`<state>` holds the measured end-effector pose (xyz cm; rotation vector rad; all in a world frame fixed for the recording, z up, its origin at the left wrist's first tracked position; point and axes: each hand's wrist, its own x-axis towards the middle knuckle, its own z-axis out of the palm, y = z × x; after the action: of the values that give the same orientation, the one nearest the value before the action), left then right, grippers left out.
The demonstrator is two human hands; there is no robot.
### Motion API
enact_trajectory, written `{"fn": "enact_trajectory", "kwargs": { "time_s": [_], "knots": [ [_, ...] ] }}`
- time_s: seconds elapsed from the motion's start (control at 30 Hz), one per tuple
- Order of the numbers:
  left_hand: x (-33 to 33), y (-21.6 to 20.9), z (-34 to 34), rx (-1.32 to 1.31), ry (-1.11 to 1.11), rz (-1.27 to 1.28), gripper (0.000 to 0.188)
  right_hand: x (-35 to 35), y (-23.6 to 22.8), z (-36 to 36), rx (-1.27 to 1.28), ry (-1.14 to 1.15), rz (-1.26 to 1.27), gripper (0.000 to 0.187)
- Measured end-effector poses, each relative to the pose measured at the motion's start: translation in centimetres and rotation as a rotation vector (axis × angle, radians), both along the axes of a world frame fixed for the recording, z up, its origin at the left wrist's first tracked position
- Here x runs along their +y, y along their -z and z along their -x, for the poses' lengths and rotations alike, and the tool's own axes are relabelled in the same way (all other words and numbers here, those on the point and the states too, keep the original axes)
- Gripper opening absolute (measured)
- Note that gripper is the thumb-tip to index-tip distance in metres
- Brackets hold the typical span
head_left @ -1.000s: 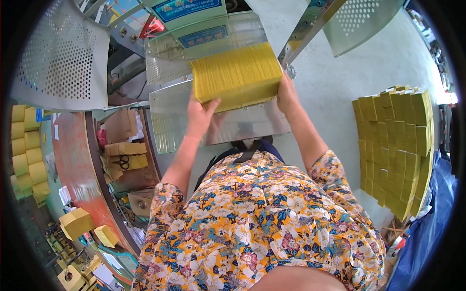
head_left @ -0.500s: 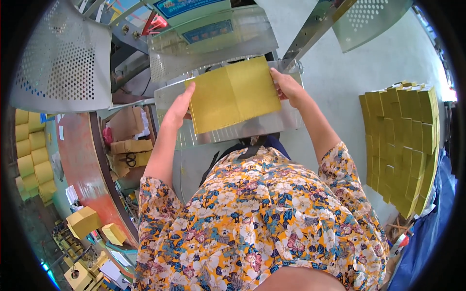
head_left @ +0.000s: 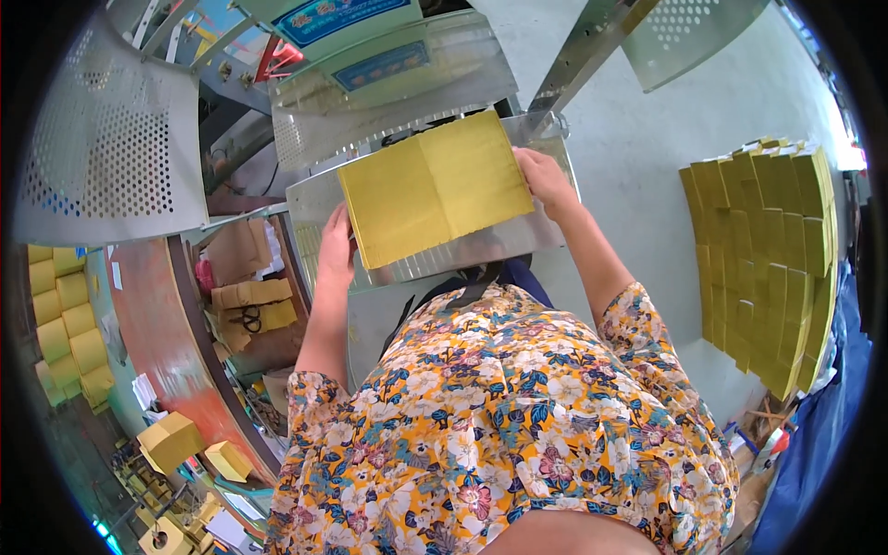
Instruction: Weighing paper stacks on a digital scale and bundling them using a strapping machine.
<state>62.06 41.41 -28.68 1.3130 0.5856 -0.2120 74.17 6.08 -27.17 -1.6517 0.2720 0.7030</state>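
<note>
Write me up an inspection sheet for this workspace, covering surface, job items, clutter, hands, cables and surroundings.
Surface: shiny metal tray beneath the paper stack.
Job's things: yellow paper stack, broad face up, creased across the middle; whether it touches the tray cannot be told.
Clutter: dark-handled scissors in the shelf at left; two yellow blocks by the reddish tabletop.
Hands: left hand at the stack's left edge, right hand at its right edge.
Cables: thin dark line at the upper-left machinery, possibly a cable.
Surroundings: perforated metal guard at upper left; large yellow pile and blue sheeting at right.
</note>
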Motion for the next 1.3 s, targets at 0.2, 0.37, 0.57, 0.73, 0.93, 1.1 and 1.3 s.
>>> {"fn": "enact_trajectory", "kwargs": {
  "time_s": [0.2,0.37,0.57,0.73,0.93,1.1,1.3],
  "knots": [
    [-5.4,-0.7,-0.4,-0.131,-0.243,0.26,0.044,1.7,3.5,1.7,-0.369,0.241,-0.195,0.039],
    [-4.9,0.5,0.3,-0.154,-0.344,0.318,0.055,4.3,2.9,3.1,-0.263,0.371,-0.298,0.043],
    [-4.2,-1.6,-0.5,-0.196,-0.215,0.326,0.057,5.6,3.8,4.3,-0.355,0.381,-0.388,0.049],
    [-4.5,-1.1,-2.1,-0.188,-0.222,0.306,0.058,5.1,3.6,3.3,-0.341,0.384,-0.456,0.049],
    [-6.5,-2.5,-5.6,-0.29,-0.167,0.355,0.06,3.8,-0.4,-0.1,-0.086,0.419,-0.698,0.047],
    [-7.9,-3.9,-9.8,-0.361,-0.153,0.34,0.062,2.2,-2.2,-3.4,-0.168,0.388,-0.674,0.047],
    [-7.7,-2.6,-11.7,-0.282,-0.141,0.399,0.067,3.0,-3.1,-4.2,-0.164,0.377,-0.519,0.044]
  ]
}}
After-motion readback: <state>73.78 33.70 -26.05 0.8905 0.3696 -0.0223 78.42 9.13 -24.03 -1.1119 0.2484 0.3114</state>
